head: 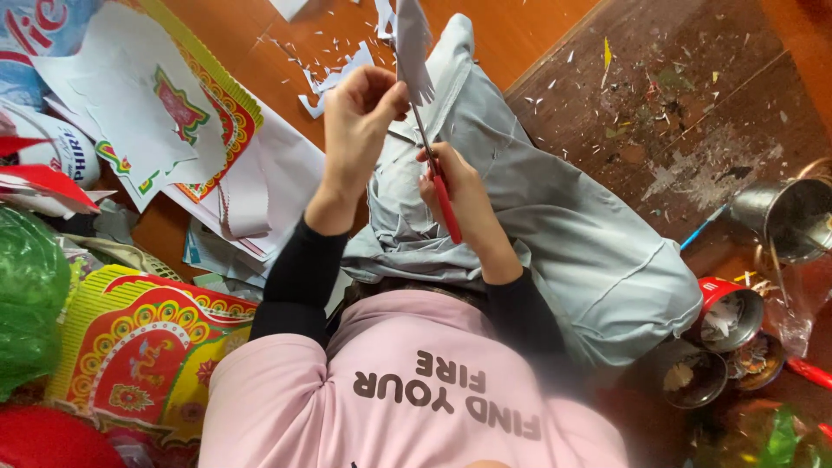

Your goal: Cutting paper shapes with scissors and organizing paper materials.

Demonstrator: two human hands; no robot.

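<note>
My left hand [360, 121] pinches the lower edge of a white paper piece [412, 43] with a jagged cut outline, held up over my lap. My right hand [464, 195] grips red-handled scissors [440, 195], whose metal blades point up into the paper just beside my left thumb. Both arms wear black sleeves under a pink shirt. My legs in grey trousers [555, 225] stretch out below the hands.
White paper scraps [334, 74] lie on the orange floor. Printed red-and-yellow paper sheets [186, 113] and a decorated sheet [143, 347] lie at left, near a green bag [30, 295]. At right stand a metal pot [784, 212], a red tin [728, 312] and small bowls [693, 373].
</note>
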